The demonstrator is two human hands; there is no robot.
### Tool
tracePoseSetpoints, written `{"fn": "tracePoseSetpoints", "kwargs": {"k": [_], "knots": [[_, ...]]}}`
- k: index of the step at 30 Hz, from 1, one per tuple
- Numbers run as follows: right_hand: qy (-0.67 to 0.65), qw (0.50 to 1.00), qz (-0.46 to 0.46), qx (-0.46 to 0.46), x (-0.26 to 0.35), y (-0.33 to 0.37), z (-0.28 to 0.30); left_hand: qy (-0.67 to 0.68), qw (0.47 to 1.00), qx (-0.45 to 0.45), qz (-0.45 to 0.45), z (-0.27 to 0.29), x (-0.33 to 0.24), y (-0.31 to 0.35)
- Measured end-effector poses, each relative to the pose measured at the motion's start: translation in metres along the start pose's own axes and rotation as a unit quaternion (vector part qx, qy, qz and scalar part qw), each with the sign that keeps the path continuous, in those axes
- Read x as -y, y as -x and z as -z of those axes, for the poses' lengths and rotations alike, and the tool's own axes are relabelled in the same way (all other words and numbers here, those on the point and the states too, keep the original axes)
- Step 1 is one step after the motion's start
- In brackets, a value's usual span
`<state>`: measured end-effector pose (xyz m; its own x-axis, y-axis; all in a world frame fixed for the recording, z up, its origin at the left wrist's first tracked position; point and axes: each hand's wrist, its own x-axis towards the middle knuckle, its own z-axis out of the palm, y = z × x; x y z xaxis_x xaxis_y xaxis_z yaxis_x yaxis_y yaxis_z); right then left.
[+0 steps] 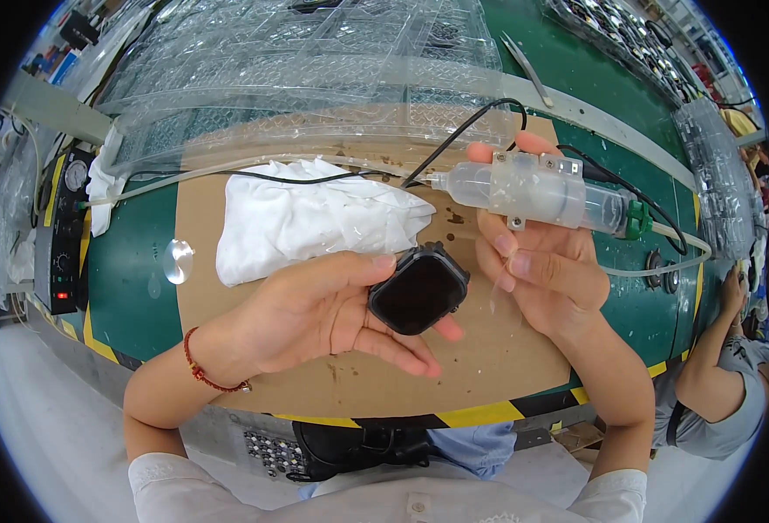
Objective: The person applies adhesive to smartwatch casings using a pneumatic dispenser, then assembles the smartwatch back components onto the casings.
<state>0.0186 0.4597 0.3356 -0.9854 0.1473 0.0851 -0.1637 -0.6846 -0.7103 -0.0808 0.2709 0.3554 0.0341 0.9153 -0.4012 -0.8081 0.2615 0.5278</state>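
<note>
Between the thumb and fingers of my left hand (310,305), a black smartwatch case (419,292) without a strap is held, its dark glossy face showing. My right hand (559,270) holds a clear dispensing syringe (537,190) with a whitish holder around its barrel and a green cap at the right end. The syringe lies almost level, its tip pointing left above the watch and apart from it. The right thumb and forefinger pinch together, with a thin clear strand hanging below them. A crumpled white cloth (315,218) lies just beyond my left hand.
Brown cardboard (384,392) covers the green bench. Stacked clear plastic trays (315,61) fill the far side. Tweezers (527,70) lie at the far right. A black dispenser controller (64,227) stands left, near a silver disc (178,261). Tubing and a black cable cross the bench. A co-worker (720,383) sits right.
</note>
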Motion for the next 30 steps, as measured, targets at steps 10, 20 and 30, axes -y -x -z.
{"fn": "tracePoseSetpoints", "kwargs": {"k": [10, 20, 30], "knots": [[0.009, 1.000, 0.001, -0.006, 0.001, -0.001, 0.000, -0.009, 1.000, 0.010, 0.000, 0.001, 0.000, -0.001], [0.016, 1.000, 0.004, -0.014, 0.001, -0.001, 0.000, -0.127, 0.987, -0.060, -0.074, -0.007, 0.000, 0.004], [0.045, 0.997, -0.016, -0.064, 0.002, -0.001, -0.007, -0.166, 0.978, -0.111, -0.063, -0.011, 0.000, 0.003]]}}
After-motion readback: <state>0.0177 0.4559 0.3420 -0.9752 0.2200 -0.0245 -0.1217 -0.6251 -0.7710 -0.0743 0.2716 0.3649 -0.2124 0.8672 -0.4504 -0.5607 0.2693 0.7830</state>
